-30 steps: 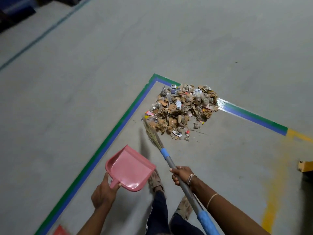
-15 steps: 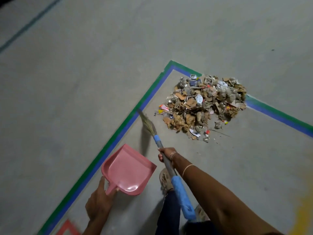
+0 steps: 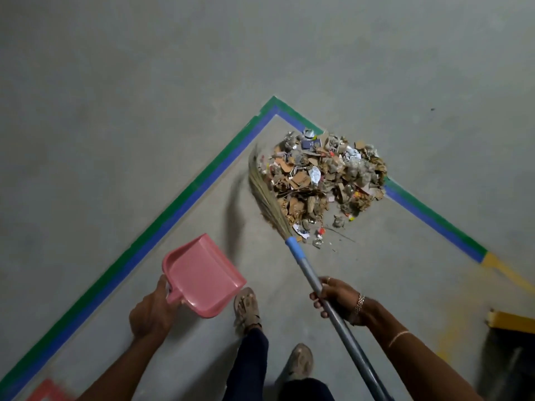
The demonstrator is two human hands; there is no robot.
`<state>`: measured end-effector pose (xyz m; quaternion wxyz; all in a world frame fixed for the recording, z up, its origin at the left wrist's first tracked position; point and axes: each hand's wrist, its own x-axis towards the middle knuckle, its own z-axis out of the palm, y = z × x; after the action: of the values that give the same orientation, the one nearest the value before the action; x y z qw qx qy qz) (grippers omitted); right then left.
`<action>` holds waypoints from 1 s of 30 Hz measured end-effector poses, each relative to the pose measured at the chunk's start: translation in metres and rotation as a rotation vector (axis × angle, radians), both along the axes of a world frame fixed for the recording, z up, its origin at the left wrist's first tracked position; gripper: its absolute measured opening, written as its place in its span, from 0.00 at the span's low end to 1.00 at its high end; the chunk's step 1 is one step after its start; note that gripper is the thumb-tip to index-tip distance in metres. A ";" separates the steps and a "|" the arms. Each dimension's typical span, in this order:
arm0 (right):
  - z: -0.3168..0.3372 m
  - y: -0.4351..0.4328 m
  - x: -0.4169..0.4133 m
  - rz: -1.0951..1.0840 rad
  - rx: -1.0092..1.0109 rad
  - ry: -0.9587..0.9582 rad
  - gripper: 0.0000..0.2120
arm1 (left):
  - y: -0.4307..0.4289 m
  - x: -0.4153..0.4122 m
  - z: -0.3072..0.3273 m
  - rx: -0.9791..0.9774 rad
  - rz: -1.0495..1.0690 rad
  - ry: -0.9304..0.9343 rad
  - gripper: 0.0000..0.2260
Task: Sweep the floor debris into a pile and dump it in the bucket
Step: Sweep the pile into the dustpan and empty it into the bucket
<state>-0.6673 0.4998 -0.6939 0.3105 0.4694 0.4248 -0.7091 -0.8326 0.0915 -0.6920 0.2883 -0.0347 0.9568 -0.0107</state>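
Note:
A pile of debris point(image 3: 324, 180), cardboard scraps, foil and crumpled paper, lies in the corner of the green and blue floor tape point(image 3: 202, 180). My right hand point(image 3: 335, 296) grips the grey handle of a broom point(image 3: 304, 264); its straw bristles point(image 3: 265, 195) lie against the pile's left edge. My left hand point(image 3: 153, 311) holds a pink dustpan point(image 3: 202, 273) by its handle, above the floor to the left of my feet. No bucket is in view.
Bare grey concrete floor point(image 3: 115, 82) surrounds the taped corner. The tape turns yellow point(image 3: 503, 270) at the right. A yellow object point(image 3: 512, 322) sits at the right edge and a red floor mark point(image 3: 49, 392) at the bottom left. My sandalled feet point(image 3: 247, 308) stand between my hands.
The broom head has swung right, from the bare floor left of the pile onto the pile's left edge. The view has tilted down and shifted; the dustpan stays in my left hand.

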 end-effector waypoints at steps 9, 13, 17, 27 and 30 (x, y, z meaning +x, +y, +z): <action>-0.017 0.041 0.073 0.341 0.639 0.062 0.06 | 0.079 -0.005 -0.023 -0.025 -0.041 -0.111 0.29; -0.043 0.073 0.085 0.424 0.808 0.046 0.10 | 0.113 -0.007 -0.051 -0.008 -0.010 -0.104 0.29; -0.065 0.124 0.092 0.436 0.942 -0.034 0.09 | 0.156 -0.011 -0.087 0.000 0.023 -0.092 0.31; -0.219 0.292 0.079 0.541 1.163 0.070 0.25 | 0.232 -0.024 -0.294 0.104 0.140 -0.059 0.27; -0.264 0.323 0.075 0.653 1.091 0.042 0.29 | 0.233 -0.025 -0.350 0.095 0.168 -0.061 0.28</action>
<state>-0.5921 0.8232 -0.9576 0.2184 0.3922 0.8523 -0.2685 -0.8574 0.3243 -1.0418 0.3185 -0.1009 0.9408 0.0581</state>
